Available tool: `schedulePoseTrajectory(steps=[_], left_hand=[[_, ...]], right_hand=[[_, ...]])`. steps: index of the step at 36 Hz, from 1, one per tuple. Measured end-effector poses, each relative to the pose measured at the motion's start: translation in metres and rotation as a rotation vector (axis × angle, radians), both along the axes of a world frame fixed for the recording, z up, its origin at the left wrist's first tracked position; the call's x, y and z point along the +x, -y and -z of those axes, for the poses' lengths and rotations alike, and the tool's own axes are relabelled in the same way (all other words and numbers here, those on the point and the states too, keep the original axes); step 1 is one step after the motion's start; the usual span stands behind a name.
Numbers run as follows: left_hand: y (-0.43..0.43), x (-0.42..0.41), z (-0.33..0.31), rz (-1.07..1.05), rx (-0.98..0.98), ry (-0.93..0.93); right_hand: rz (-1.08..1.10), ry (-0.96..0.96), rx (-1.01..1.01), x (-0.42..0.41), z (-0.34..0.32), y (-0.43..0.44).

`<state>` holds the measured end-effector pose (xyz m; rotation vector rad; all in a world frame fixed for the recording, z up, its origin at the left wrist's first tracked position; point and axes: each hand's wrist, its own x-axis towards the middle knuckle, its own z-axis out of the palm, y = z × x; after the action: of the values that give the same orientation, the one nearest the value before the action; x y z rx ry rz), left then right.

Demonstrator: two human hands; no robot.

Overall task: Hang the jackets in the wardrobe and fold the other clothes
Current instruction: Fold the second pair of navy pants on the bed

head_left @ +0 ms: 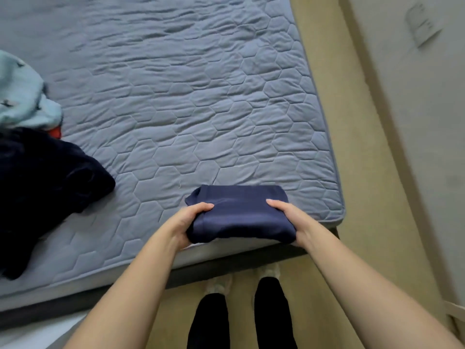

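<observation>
Bundle of folded dark blue cloth [241, 215] is at the near right corner of the grey quilted bed [188, 109]. The left hand [191, 220] and right hand [289, 217] each grip one side, thumbs on top. A black clothes heap [45, 185] and a light blue patterned top [22, 96] lie well apart, on the left.

9 o'clock: black garment [45, 187] cut by left edge | 10 o'clock: pale-blue garment [22, 96] cut too | red scrap [54, 133] between them mostly hidden | left hand [191, 220], right hand [289, 217]: fingers hidden under navy bundle [241, 217] | 6 o'clock: shoes [219, 283] blurred
</observation>
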<state>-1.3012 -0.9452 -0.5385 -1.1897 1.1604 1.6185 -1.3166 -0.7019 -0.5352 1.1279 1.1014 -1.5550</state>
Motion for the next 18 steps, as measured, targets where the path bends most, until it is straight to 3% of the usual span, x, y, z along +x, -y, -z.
schedulePoseTrajectory(steps=[10,18], left_hand=[[-0.056,0.058,-0.229,0.170,0.201,-0.130],[-0.168,0.123,-0.345,0.441,0.345,-0.257]], right_hand=[[0.504,-0.242,-0.110,0.132,-0.243,-0.044],[0.838,-0.481,0.025,0.271,-0.350,-0.125]])
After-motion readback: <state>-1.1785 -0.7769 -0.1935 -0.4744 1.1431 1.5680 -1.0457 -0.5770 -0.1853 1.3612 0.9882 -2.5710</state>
